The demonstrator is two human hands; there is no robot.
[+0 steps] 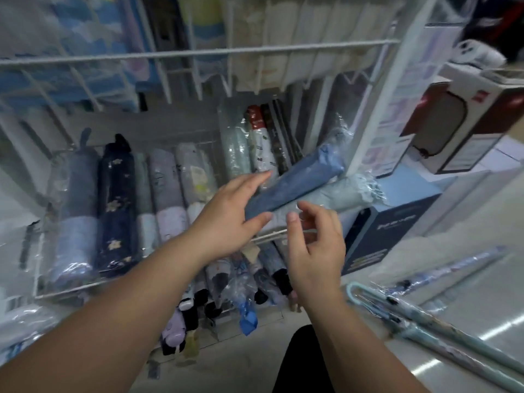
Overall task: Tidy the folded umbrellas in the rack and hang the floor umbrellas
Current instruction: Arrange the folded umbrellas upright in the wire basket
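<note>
A white wire rack (181, 53) holds rows of folded umbrellas in clear sleeves. My left hand (226, 211) grips the near end of a blue folded umbrella (295, 182) that lies slanted across the rack's right side. Just under it lies a pale green folded umbrella (326, 199). My right hand (314, 239) hovers by that umbrella's near end with fingers loosely bent, holding nothing. Two long floor umbrellas (442, 330), pale teal with a curved handle, lie on the floor at the lower right.
More folded umbrellas (113, 205) lie side by side in the middle shelf, and others (243, 293) fill the shelf below. A dark blue box (388, 231) and a boxed product (459, 114) stand to the right. A black shape (300, 358) is at the bottom centre.
</note>
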